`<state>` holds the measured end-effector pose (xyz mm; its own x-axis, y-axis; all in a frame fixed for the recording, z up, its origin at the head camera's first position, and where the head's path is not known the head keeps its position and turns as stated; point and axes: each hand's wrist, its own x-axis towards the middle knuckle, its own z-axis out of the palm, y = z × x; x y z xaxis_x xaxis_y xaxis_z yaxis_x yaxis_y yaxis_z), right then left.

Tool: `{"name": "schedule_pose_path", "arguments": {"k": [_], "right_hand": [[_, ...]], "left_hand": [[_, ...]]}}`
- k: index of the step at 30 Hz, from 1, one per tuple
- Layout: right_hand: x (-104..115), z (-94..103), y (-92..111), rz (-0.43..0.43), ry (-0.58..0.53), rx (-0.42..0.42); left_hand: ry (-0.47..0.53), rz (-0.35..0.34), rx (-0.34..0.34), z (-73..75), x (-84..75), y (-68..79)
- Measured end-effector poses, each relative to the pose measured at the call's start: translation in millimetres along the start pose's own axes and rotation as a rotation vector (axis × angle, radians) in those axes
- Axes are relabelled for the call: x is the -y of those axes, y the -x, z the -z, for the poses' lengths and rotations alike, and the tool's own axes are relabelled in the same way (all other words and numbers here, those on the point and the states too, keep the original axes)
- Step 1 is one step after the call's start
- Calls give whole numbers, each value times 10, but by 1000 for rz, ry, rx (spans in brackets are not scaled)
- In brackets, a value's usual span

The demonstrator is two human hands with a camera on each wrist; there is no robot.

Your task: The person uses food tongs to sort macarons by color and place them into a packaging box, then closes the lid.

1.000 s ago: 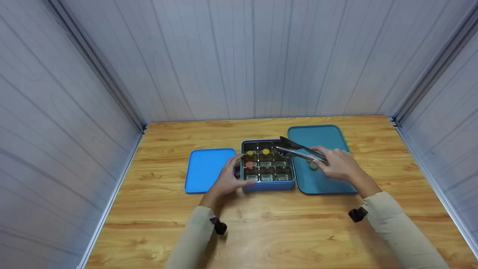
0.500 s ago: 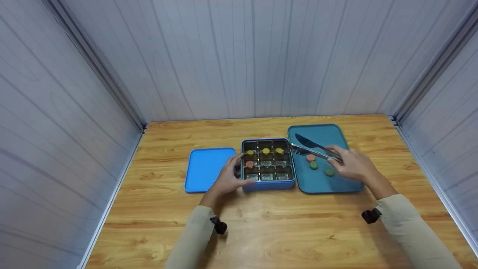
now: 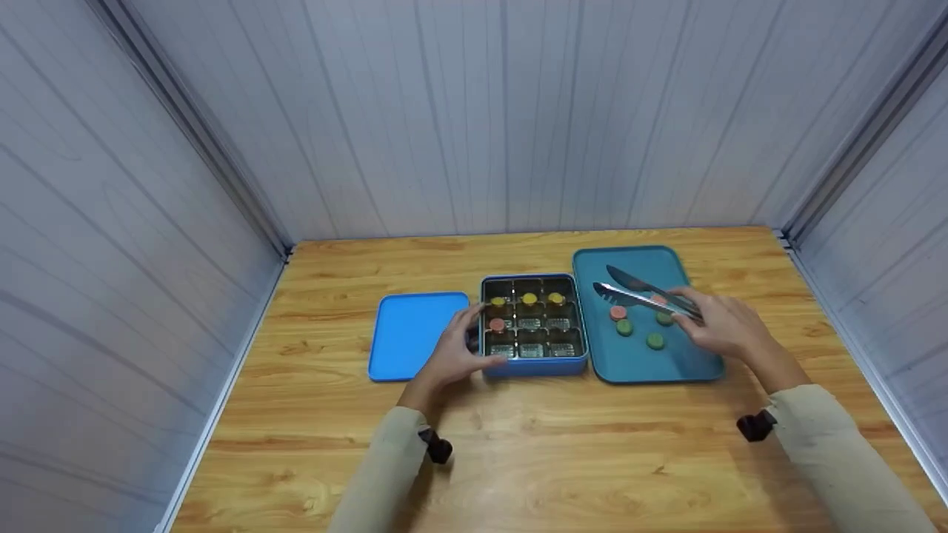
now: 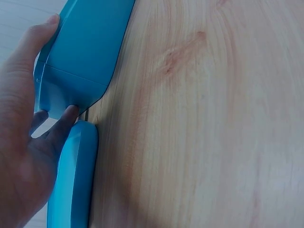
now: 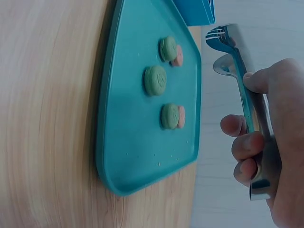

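Observation:
My left hand (image 3: 453, 355) holds the near left corner of a blue box (image 3: 544, 367), its thumb at the front wall and its fingers along the left side. Inside, a divided insert carries three yellow macarons (image 3: 529, 299) across the back row and one pink macaron (image 3: 497, 325) at the left of the middle row. My right hand (image 3: 722, 324) grips metal serving tongs (image 5: 243, 61) whose ends are spread with nothing between them. They hover over the teal tray (image 3: 615, 363), where three green macarons (image 5: 155, 80) and two pink macarons (image 3: 618, 313) lie.
Left of the box, partly behind my left hand, lies a flat bright blue lid (image 3: 411, 337). The teal tray stands close against the box's right side, with a few crumbs on it. Pale panelled walls (image 3: 474, 118) enclose the wooden table (image 3: 563, 459) at the back and sides.
My right hand has drawn the tongs rightward from over the box to over the tray. The back-right yellow macaron and more tray macarons have come into view. My left hand stays put.

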<state>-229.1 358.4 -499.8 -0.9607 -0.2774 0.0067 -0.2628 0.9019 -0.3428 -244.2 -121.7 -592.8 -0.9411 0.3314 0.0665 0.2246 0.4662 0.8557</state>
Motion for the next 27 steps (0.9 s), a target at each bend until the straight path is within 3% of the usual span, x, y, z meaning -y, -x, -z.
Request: {"name": "schedule_pose_path", "arguments": {"k": [6, 15, 22, 27], "right_hand": [[-66, -12, -5, -1, 10, 15], [-123, -84, -19, -3, 20, 41], [-139, -119, -12, -9, 21, 62], [-148, -115, -16, -2, 24, 63]], "left_hand": [[-48, -38, -20, -46, 165, -36], [-1, 30, 5, -17, -19, 15], [-74, -64, -27, -86, 264, -56], [-27, -15, -3, -25, 64, 7]]}}
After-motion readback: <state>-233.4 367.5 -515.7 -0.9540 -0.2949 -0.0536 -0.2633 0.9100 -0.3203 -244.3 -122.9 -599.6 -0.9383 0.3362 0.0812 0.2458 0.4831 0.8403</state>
